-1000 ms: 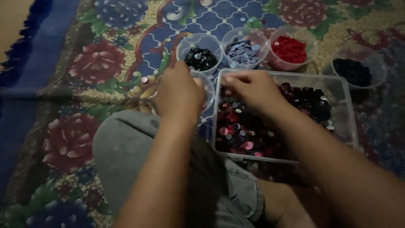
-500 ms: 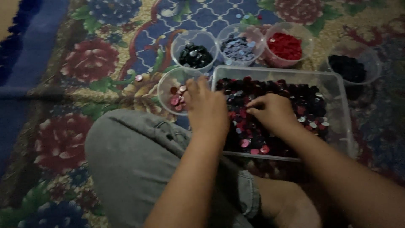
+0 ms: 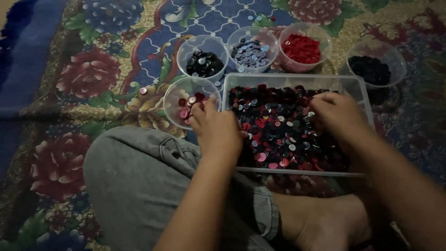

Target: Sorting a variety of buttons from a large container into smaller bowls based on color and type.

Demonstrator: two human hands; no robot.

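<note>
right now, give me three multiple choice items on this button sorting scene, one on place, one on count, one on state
1. Where does the cup of red buttons stand?
A. beyond the clear tray
B. on the knee
C. inside the tray

2. How many round cups hold buttons?
A. two
B. five
C. eight

3. What is the right hand doing?
A. resting on the rug
B. lifting a cup
C. reaching into the mixed buttons in the tray

Answers:
1 A, it sits on the rug past the tray's far wall.
2 B, three in the back row, one at far right, one by the left hand.
3 C, its fingers lie on the button pile.
</note>
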